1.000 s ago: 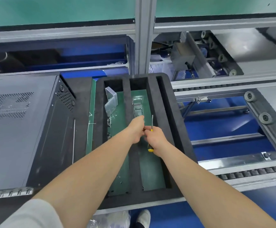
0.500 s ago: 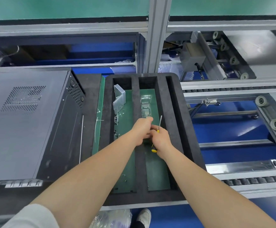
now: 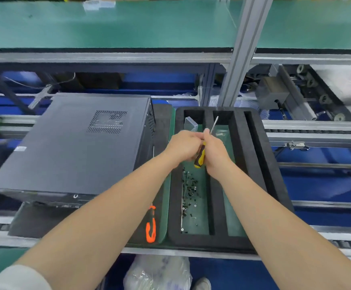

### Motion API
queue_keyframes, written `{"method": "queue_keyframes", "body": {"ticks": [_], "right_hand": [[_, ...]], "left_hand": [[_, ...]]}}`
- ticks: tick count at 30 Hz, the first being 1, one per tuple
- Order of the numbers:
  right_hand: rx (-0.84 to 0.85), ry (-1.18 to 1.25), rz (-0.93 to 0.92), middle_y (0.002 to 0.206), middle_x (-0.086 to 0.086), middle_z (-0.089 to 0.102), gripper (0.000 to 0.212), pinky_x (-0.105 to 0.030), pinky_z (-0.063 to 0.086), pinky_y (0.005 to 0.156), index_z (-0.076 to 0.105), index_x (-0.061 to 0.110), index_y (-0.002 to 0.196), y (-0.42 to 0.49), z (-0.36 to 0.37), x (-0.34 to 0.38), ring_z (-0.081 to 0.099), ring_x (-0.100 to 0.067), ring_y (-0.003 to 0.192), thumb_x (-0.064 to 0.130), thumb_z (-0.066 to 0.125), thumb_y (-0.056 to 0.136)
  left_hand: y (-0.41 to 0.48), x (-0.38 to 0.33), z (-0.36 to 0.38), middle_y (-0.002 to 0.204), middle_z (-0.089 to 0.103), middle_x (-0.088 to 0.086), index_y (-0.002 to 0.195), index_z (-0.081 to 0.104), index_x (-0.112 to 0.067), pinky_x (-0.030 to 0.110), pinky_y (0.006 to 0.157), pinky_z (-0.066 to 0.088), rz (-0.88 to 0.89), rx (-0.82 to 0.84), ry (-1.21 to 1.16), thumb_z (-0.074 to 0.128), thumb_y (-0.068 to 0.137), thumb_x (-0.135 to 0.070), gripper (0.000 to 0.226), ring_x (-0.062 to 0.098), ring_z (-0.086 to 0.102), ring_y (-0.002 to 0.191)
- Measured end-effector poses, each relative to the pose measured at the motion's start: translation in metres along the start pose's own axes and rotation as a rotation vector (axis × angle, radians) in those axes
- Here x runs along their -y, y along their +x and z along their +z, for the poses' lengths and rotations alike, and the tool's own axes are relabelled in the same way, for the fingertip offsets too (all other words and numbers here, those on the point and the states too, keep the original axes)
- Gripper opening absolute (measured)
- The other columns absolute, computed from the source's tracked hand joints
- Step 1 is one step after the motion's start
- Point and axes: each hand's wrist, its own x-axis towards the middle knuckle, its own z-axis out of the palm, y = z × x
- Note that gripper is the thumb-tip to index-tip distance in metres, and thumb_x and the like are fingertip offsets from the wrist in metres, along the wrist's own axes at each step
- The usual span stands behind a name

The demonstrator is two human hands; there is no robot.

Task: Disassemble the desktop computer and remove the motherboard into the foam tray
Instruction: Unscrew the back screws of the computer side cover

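Compared with half a second earlier, both hands sit farther along the foam tray [image 3: 207,240], near its far end rather than its middle, and the yellow-and-black screwdriver [image 3: 199,158] shows most of its handle instead of only the butt. The view has also tipped up, so a green desk [image 3: 107,24] fills the top. The right hand [image 3: 215,152] is wrapped round the handle, with the shaft slanting up and away over the second compartment. The left hand [image 3: 184,146] has its fingers curled and pressed against the right hand at the top of the handle; whether it grips the tool cannot be told. Both forearms reach forward and converge. The computer case [image 3: 70,147] lies flat just left of the tray, vented panel upward. An orange screwdriver [image 3: 151,227] lies between case and tray. Loose screws [image 3: 189,189] lie in the left compartment, a clear plastic box [image 3: 190,124] at its far end.
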Motion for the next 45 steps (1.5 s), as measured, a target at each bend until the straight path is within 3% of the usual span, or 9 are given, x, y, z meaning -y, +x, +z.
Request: {"method": "queue_keyframes", "body": {"ticks": [4,11,16,21,23,28,36,40,45], "right_hand": [[0.102,-0.013,0.074,0.065,-0.012,0.055,0.047,-0.053,0.062,0.068,0.062,0.011,0.116,-0.044,0.038,-0.015,0.059,-0.03,0.053,0.047,0.033,0.111],[0.034,-0.223,0.103,0.043,-0.002,0.046,0.044,-0.027,0.038,0.046,0.052,0.012,0.07,-0.101,0.075,-0.059,0.042,-0.019,0.038,0.011,0.02,0.101],[-0.012,-0.433,0.051,0.067,-0.017,0.06,0.024,-0.033,0.049,0.05,0.061,-0.002,0.077,-0.121,0.065,-0.112,0.058,-0.028,0.058,-0.002,0.046,0.096],[-0.257,-0.647,0.1,0.093,-0.009,0.072,0.016,-0.037,0.061,0.071,0.076,0.014,0.105,-0.121,0.048,-0.15,0.066,-0.024,0.078,0.025,0.076,0.093],[-0.288,-0.656,0.085,0.104,-0.009,0.073,0.024,-0.042,0.06,0.09,0.077,0.014,0.107,-0.117,0.046,-0.156,0.07,-0.028,0.097,0.03,0.08,0.09],[-0.265,-0.642,-0.069,0.094,-0.003,0.075,0.014,-0.042,0.059,0.092,0.072,0.023,0.083,-0.109,0.05,-0.156,0.071,-0.025,0.098,0.028,0.084,0.086],[-0.195,-0.815,-0.119,0.108,-0.002,0.074,0.02,-0.033,0.053,0.094,0.076,0.014,0.11,-0.106,0.052,-0.146,0.067,-0.021,0.108,0.026,0.074,0.095],[-0.291,-0.727,-0.405,0.106,-0.001,0.069,0.015,-0.03,0.048,0.082,0.072,0.018,0.107,-0.121,0.07,-0.111,0.064,-0.019,0.099,0.023,0.061,0.098],[-0.158,-0.683,-0.806,0.093,0.01,0.064,0.01,-0.021,0.046,0.079,0.068,0.025,0.097,-0.161,0.126,-0.048,0.059,-0.006,0.089,0.024,0.058,0.097]], "left_hand": [[-0.038,0.015,-0.05,0.095,0.075,0.006,0.099,0.071,-0.014,0.045,0.088,0.06,0.117,-0.089,0.098,0.054,0.095,-0.021,0.019,0.027,0.073,0.089],[-0.113,0.065,-0.08,0.076,0.076,0.009,0.094,0.068,-0.01,0.041,0.069,0.066,0.223,0.129,0.024,0.047,0.094,-0.011,0.02,0.028,0.076,0.06],[-0.141,0.12,-0.074,0.078,0.077,0.01,0.098,0.065,-0.011,0.039,0.064,0.066,0.192,0.251,0.062,0.047,0.098,-0.013,0.018,0.024,0.076,0.064],[-0.146,0.174,-0.062,0.082,0.075,0.007,0.097,0.067,-0.014,0.04,0.064,0.064,0.11,0.232,0.167,0.053,0.101,-0.018,0.015,0.017,0.07,0.061],[-0.146,0.191,-0.059,0.083,0.075,0.006,0.099,0.069,-0.015,0.038,0.067,0.064,0.047,0.182,0.159,0.053,0.101,-0.018,0.016,0.019,0.07,0.066],[-0.148,0.213,-0.052,0.079,0.076,-0.001,0.093,0.072,-0.022,0.02,0.052,0.054,-0.053,0.006,0.075,0.055,0.1,-0.019,0.019,0.007,0.069,0.058],[-0.155,0.207,-0.056,0.081,0.075,-0.007,0.089,0.075,-0.025,0.036,0.081,0.063,-0.044,-0.127,0.079,0.053,0.097,-0.016,0.025,0.012,0.073,0.079],[-0.171,0.202,-0.075,0.078,0.07,-0.019,0.086,0.076,-0.032,0.03,0.073,0.058,0.081,-0.255,0.352,0.054,0.086,-0.029,0.023,0.008,0.066,0.079],[-0.192,0.205,-0.13,0.062,0.058,-0.022,0.083,0.068,-0.035,0.017,0.054,0.035,0.304,-0.647,0.487,0.051,0.081,-0.036,0.016,-0.001,0.055,0.064]]}}
